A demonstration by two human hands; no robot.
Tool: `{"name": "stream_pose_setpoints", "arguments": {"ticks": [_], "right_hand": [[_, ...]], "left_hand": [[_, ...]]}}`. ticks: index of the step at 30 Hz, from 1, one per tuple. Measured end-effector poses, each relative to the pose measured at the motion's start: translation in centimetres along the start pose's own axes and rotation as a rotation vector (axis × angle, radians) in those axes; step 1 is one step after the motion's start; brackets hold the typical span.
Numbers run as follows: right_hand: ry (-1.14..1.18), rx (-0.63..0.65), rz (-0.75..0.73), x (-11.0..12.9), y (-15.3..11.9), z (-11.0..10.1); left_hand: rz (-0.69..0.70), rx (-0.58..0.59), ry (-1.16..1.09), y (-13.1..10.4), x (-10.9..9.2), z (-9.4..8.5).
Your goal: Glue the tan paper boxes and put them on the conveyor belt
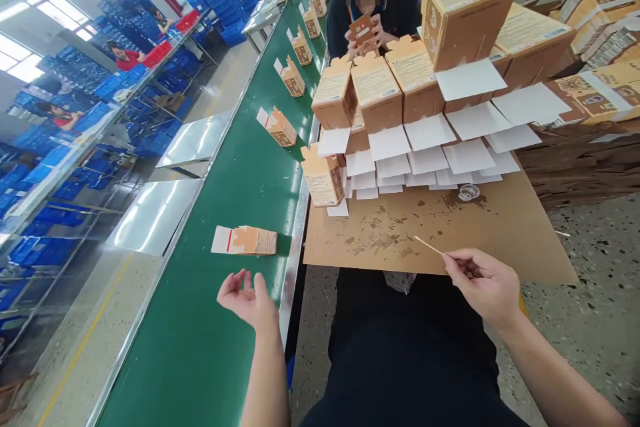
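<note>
Our right grip (487,285) pinched on a cotton swab (430,245) beside the green conveyor (195,347), our left grip (253,301) half-open, empty, above it

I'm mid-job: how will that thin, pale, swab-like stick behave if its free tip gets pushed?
The thin, pale, swab-like stick looks slender, so it is probably very light and may bend. The right hand pinches only one end, so the stick could pivot there under a push.
</note>
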State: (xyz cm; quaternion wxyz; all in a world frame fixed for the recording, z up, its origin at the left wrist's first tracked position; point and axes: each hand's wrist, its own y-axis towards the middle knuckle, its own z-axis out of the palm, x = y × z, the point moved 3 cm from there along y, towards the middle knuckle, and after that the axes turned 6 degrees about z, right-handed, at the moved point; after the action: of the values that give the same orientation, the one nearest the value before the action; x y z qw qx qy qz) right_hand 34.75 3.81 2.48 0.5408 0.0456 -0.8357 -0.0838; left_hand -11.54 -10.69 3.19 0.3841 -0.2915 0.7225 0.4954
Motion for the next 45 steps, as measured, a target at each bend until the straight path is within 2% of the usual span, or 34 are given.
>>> {"name": "stream_pose_setpoints", "arguments": {"ticks": [1, 3, 6, 8, 10, 11, 12, 14, 17, 20, 23, 26, 30, 33, 36, 38, 40, 42, 45], "right_hand": [[-0.021, -0.018, 0.016, -0.4, -0.1, -0.5], [-0.053, -0.031, 0.044, -1.1, 0.0, -1.3], [-0.069, -0.056, 0.060, -1.4, 0.5, -2.2], [-0.062, -0.102, 0.060, -1.3, 0.7, -2.9], [-0.049, -0.162, 0.056, -1.2, 0.7, -3.8], [-0.043, -0.196, 0.055, -1.2, 0.6, -4.3], [-0.039, -0.233, 0.054, -1.2, 0.5, -4.7], [-0.037, -0.311, 0.050, -1.5, 0.4, -5.7], [-0.088, -0.376, 0.058, -1.9, 1.5, -6.9], [-0.227, -0.334, 0.070, -2.2, 4.3, -7.7], [-0.343, -0.202, 0.078, -2.5, 7.8, -7.7], [-0.411, -0.046, 0.047, -2.5, 11.1, -6.9], [-0.493, 0.084, 0.009, -2.6, 14.2, -6.0], [-0.515, 0.108, 0.001, -2.5, 14.9, -6.6], [-0.470, 0.037, -0.039, -1.7, 12.6, -6.8], [-0.348, 0.006, -0.092, -0.6, 9.3, -5.3], [-0.185, 0.082, -0.170, 0.8, 5.2, -1.9], [-0.104, 0.202, -0.237, 1.9, 1.2, 2.3], [-0.095, 0.288, -0.267, 2.3, -2.4, 7.6]], "left_hand": [[0.045, 0.073, -0.074, -0.4, -0.8, 1.3], [0.020, 0.276, -0.232, -0.3, -2.2, 5.5], [-0.170, 0.537, -0.373, 1.4, -3.4, 13.5], [-0.279, 0.667, -0.398, 2.4, -3.6, 18.0], [-0.334, 0.739, -0.411, 2.7, -3.6, 20.7], [-0.346, 0.750, -0.419, 2.7, -3.6, 21.3], [-0.352, 0.750, -0.428, 2.6, -3.6, 21.4], [-0.362, 0.750, -0.452, 2.1, -3.8, 20.4], [-0.429, 0.798, -0.484, 0.6, -4.0, 16.7], [-0.598, 0.863, -0.486, -1.7, -3.8, 12.4], [-0.701, 0.898, -0.471, -4.0, -3.4, 9.7], [-0.687, 0.898, -0.471, -5.4, -3.4, 9.6], [-0.671, 0.863, -0.501, -6.2, -3.7, 11.7], [-0.682, 0.824, -0.520, -6.6, -3.4, 13.6], [-0.679, 0.761, -0.539, -7.0, -3.3, 14.7], [-0.663, 0.732, -0.524, -7.0, -3.5, 15.0], [-0.648, 0.710, -0.498, -7.0, -3.7, 15.1], [-0.636, 0.697, -0.473, -7.0, -4.0, 15.0], [-0.615, 0.703, -0.446, -7.0, -4.1, 14.9]]}}
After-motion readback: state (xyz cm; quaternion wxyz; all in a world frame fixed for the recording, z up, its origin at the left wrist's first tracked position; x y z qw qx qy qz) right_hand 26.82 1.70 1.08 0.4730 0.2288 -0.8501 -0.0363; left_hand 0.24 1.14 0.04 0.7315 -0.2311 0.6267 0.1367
